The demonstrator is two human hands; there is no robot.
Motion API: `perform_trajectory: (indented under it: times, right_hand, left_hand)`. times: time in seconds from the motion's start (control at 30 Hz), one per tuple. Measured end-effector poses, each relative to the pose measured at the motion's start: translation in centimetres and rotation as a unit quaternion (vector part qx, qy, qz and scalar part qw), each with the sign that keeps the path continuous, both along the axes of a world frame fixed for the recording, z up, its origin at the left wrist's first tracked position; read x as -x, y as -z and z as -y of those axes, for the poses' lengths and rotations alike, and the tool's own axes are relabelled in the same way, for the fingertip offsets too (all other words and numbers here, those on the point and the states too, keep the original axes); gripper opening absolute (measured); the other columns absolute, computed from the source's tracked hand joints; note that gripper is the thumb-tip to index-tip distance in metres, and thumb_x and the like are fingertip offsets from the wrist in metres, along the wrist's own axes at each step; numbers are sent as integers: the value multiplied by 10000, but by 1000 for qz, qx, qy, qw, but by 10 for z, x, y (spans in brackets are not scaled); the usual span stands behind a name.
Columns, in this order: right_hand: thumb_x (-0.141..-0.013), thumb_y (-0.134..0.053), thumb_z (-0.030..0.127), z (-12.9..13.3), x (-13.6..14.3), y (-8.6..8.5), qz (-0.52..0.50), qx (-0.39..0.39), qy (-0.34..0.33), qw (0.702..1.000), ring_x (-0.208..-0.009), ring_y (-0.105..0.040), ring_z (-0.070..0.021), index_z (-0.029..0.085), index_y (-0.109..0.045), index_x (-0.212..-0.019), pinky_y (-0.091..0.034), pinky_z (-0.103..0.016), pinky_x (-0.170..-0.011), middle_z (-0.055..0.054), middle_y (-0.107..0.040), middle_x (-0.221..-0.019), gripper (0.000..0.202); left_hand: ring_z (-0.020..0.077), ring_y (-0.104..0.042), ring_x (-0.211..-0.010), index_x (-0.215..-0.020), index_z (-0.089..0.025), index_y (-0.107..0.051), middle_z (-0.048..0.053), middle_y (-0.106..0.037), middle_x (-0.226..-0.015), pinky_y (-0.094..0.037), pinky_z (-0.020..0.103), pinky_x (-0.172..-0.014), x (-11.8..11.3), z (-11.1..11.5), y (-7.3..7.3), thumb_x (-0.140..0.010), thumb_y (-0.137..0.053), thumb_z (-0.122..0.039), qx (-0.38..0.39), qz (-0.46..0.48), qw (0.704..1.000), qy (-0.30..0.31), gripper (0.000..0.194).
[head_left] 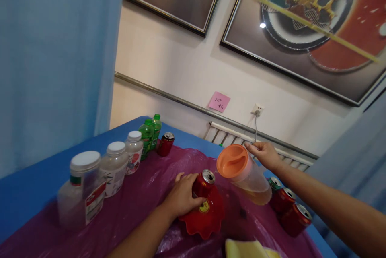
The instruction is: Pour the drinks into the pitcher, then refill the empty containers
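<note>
My left hand (pixel 182 195) is wrapped round a red drink can (pixel 202 184), which stands over a red scalloped dish (pixel 208 223) with a yellow mark at its centre. To the right, my right hand (pixel 265 154) grips a clear plastic pitcher (pixel 251 183) at its handle side; the handle itself is hidden. The pitcher has an orange lid (pixel 233 161) and some pale brown liquid at its bottom. It is tilted, its lid end pointing left towards the can's top. Whether any liquid is flowing from it, I cannot tell.
White-lidded jars (pixel 113 167) and green bottles (pixel 147 135) line the left side, with a dark red can (pixel 165 144) beyond. Several cans (pixel 295 219) stand at the right. A yellow cloth (pixel 245 250) lies at the front on the purple plastic sheet (pixel 132 213). A wall radiator (pixel 215 133) is behind.
</note>
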State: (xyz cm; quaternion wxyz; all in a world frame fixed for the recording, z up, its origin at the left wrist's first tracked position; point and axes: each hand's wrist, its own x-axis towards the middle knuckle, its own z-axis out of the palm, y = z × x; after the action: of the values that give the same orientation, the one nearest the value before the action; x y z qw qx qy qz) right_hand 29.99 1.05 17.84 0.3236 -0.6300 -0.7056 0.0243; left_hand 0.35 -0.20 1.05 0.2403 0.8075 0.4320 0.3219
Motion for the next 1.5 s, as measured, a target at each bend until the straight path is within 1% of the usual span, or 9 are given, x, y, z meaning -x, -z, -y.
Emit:
perform_trajectory:
  times: [0.23,0.4,0.67,0.93,1.2,1.37,1.5]
  right_hand:
    - [-804,-496,751,0,-1,2,-7,-1,1,1000,-469,-250,-96,248,-303,-507,-186,-264,-457,58,-241,-485,615]
    - [-812,-500,741,-1,-2,3,-5,-9,-4,1000,-470,-245,-96,247,-309,-505,-182,-263,-456,59,-238,-484,612]
    - [-815,-489,741,-2,-3,4,-2,6,1,1000,-480,-238,-97,250,-286,-512,-177,-270,-468,58,-230,-501,611]
    - [-834,-471,739,-2,-1,5,16,-18,-5,1000,-506,-218,-99,250,-250,-533,-148,-279,-486,58,-193,-536,616]
    - [-825,-459,767,-1,-4,4,14,-7,-6,1000,-496,-225,-100,250,-264,-526,-163,-272,-468,57,-197,-524,629]
    - [-831,-468,752,-1,-5,6,13,-2,-7,1000,-512,-223,-104,250,-256,-536,-164,-277,-481,54,-195,-543,620]
    - [-842,-473,739,-1,-6,9,5,0,-16,1000,-517,-230,-106,250,-267,-541,-176,-277,-478,53,-206,-546,610]
  left_hand:
    - [345,-629,-1194,-1192,-227,-624,83,-724,-1237,-234,579,-1178,0,0,0,-662,-821,-352,1,-2,1000,-1,579]
    - [333,-629,-1190,-1175,-229,-628,81,-725,-1232,-226,574,-1178,-1,0,0,-669,-818,-348,0,-2,1000,-2,554]
    - [330,-636,-1177,-1174,-239,-623,69,-727,-1214,-227,567,-1176,-1,-1,2,-670,-811,-336,1,4,1000,2,547]
    - [325,-631,-1186,-1182,-254,-615,74,-726,-1223,-225,554,-1178,0,-2,3,-669,-817,-335,1,4,1000,4,558]
    - [330,-637,-1182,-1180,-246,-619,84,-729,-1217,-230,549,-1181,0,-1,1,-670,-813,-345,4,-2,1000,0,555]
    - [352,-630,-1209,-1207,-249,-618,78,-722,-1255,-220,555,-1195,-1,-1,1,-664,-809,-353,8,-6,1000,2,585]
    - [349,-640,-1189,-1184,-247,-626,78,-730,-1234,-227,567,-1188,-1,0,-1,-660,-814,-355,10,-8,1000,7,567]
